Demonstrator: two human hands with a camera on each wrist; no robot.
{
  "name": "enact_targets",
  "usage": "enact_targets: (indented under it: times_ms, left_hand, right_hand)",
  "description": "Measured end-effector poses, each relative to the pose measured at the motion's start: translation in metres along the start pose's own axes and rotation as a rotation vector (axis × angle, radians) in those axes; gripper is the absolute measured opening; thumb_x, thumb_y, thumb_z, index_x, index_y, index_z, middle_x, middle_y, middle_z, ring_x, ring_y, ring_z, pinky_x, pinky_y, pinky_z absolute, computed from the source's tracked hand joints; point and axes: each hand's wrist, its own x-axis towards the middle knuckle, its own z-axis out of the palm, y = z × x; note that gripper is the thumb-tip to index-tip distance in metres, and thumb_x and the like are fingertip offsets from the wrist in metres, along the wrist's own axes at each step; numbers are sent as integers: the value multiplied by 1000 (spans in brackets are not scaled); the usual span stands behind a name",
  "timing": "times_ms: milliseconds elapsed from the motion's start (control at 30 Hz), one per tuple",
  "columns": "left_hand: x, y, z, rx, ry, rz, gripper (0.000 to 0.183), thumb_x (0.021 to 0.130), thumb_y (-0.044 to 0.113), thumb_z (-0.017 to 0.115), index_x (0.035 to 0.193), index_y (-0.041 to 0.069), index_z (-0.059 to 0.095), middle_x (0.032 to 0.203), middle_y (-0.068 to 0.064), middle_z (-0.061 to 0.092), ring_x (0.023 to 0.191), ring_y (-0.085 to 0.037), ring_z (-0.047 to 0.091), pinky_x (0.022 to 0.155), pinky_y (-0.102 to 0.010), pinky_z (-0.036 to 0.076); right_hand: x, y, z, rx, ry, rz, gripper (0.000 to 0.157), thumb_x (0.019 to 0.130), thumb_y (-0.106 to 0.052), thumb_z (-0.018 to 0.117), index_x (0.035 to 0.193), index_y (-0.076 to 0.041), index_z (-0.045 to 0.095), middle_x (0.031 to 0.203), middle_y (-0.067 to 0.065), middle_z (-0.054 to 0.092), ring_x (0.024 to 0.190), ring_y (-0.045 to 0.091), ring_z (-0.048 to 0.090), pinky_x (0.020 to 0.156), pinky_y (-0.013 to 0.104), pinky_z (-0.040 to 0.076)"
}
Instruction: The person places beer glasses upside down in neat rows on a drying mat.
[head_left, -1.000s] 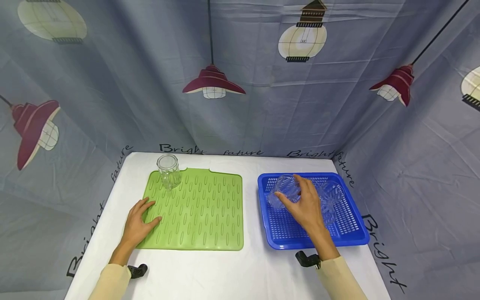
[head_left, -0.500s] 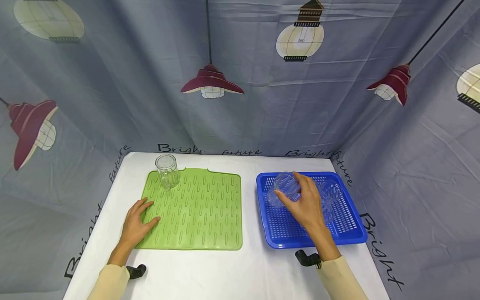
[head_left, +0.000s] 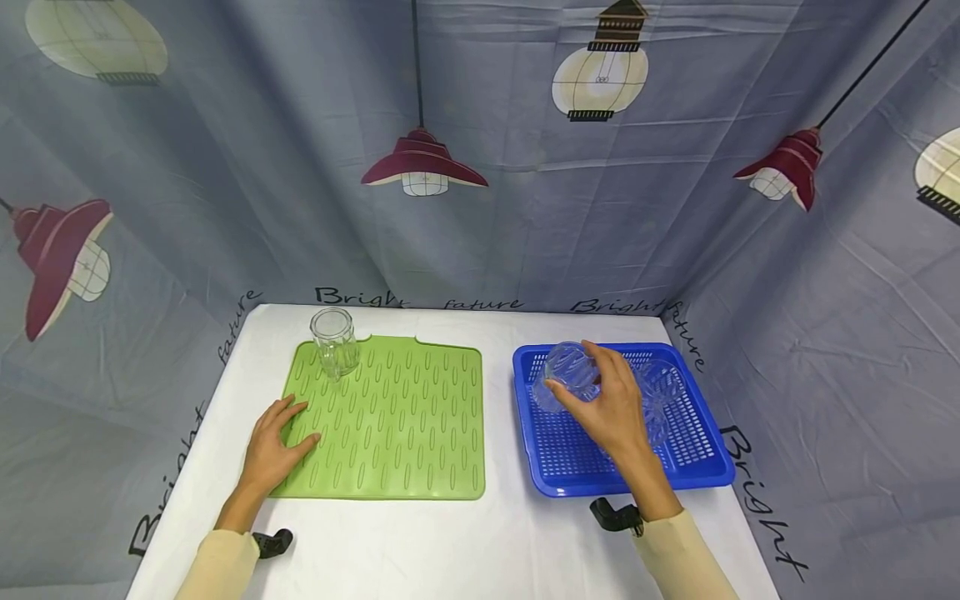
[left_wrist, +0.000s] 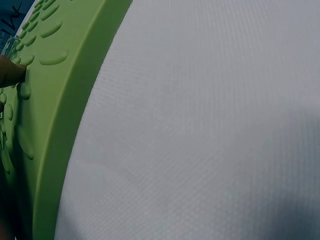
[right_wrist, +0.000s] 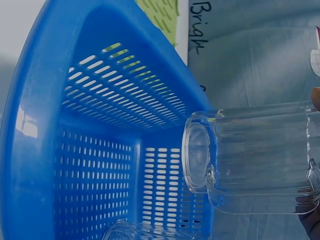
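My right hand (head_left: 617, 412) grips a clear glass mug (head_left: 567, 367) between thumb and fingers, over the left side of the blue basket (head_left: 633, 490). In the right wrist view that mug (right_wrist: 260, 150) lies across the right side, with fingertips at its far end. More clear glassware (head_left: 662, 382) sits in the basket, partly hidden by the hand. At the left, my left hand (head_left: 272, 452) rests on the left edge of the green mat (head_left: 405, 442), fingers spread. Another clear glass mug (head_left: 335, 343) stands at the mat's far left corner.
A white cloth (head_left: 420, 550) covers the table under mat and basket, with a strip of it between the two. Grey-blue curtains (head_left: 480, 250) printed with lamps enclose the back and sides. A black wrist camera (head_left: 613, 517) hangs beside the right sleeve.
The mug in my right hand has risen slightly and shifted a little to the left. My left hand keeps its place on the mat; the head view has shifted slightly.
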Motion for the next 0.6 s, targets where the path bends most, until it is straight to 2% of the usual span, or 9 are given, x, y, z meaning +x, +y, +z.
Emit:
enact_targets:
  times_ms: [333, 600]
  left_hand:
    - [0, 3, -2, -5, -13, -13, 65, 91, 19, 84, 149, 2, 59, 168, -28, 39, 157, -58, 27, 124, -81, 24]
    - [0, 1, -2, 7, -25, -15, 65, 92, 19, 84, 149, 3, 58, 168, -28, 38, 156, -59, 27, 124, -80, 25]
  right_hand:
    - [-1, -6, -1, 14, -11, 28, 87, 82, -44, 94, 153, -10, 58, 135, 17, 66, 95, 27, 64, 75, 36, 54]
    - [0, -10, -1, 38, -4, -4, 85, 80, -41, 95, 151, -8, 59, 131, 19, 67, 94, 29, 65, 74, 35, 54]
